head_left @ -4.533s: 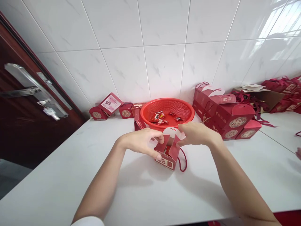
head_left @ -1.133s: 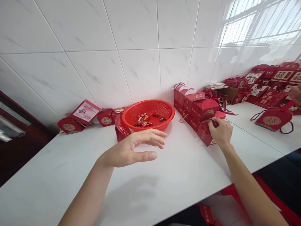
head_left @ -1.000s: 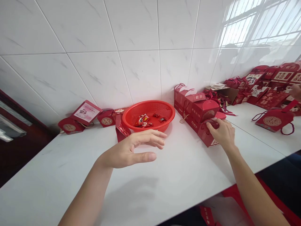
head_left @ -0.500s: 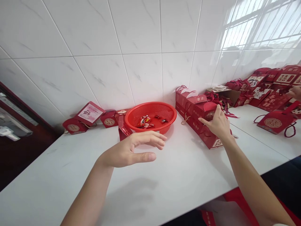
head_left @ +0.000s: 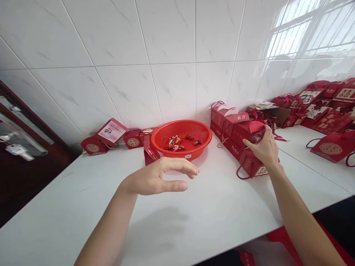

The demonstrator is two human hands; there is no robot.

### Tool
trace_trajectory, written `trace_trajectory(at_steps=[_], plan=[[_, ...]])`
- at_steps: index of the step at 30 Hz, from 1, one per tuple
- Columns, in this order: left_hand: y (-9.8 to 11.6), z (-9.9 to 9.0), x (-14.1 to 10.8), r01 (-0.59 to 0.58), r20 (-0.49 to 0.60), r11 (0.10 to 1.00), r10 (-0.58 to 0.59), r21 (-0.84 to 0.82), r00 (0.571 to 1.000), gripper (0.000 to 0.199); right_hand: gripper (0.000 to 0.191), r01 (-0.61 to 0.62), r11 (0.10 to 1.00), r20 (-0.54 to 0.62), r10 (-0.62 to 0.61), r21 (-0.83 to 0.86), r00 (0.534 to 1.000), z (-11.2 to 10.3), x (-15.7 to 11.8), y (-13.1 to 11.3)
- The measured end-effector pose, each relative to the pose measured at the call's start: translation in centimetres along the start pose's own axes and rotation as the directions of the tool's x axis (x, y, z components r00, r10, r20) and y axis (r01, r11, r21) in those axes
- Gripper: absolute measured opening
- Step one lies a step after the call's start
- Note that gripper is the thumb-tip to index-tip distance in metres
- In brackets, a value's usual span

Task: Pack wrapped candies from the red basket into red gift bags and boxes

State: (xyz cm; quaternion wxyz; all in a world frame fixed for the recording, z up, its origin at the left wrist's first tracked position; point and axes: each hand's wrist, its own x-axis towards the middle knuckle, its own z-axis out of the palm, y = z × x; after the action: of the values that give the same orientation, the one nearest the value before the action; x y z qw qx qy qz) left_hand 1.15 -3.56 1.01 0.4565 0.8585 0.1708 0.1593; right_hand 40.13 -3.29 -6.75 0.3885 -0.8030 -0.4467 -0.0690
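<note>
1. White tabletop (head_left: 199, 214) carries red boxes (head_left: 240, 135) stacked by the wall (head_left: 124, 92), probably saving room.
2. Right hand (head_left: 264, 150) spans their near end; cannot tell whether its grip grasps.
3. Left hand (head_left: 155, 179) hovers, grip released.

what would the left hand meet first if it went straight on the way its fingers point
Likely the cord of the box below the right hand; depth is unclear, so it might pass above.
</note>
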Motion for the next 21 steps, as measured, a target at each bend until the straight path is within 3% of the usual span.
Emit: trace_trajectory(at_steps=[9, 14, 18, 21], plan=[[0.3, -0.8, -0.6, 0.023, -0.055, 0.994, -0.017, 0.110, 0.998, 0.029, 0.113, 0.070, 0.996, 0.012, -0.071, 0.053, 0.997, 0.3, 0.1, 0.7], [1.1, -2.2, -2.1, 0.028, -0.194, 0.982, 0.009, 0.184, 0.981, 0.028, 0.115, 0.113, 0.993, -0.101, -0.111, 0.017, 0.989, -1.3, -4.1, 0.7], [1.2, -3.3, -3.3, 0.009, -0.390, 0.983, 0.065, 0.185, 0.918, 0.021, 0.122, 0.013, 0.999, -0.073, -0.010, 0.032, 0.997, -1.7, -7.8, 2.6], [1.2, -3.8, -3.8, -0.031, -0.494, 0.975, 0.139, 0.220, 0.858, 0.018, 0.125, -0.041, 0.996, -0.016, 0.042, 0.085, 0.999, -1.1, -8.6, 4.0]])
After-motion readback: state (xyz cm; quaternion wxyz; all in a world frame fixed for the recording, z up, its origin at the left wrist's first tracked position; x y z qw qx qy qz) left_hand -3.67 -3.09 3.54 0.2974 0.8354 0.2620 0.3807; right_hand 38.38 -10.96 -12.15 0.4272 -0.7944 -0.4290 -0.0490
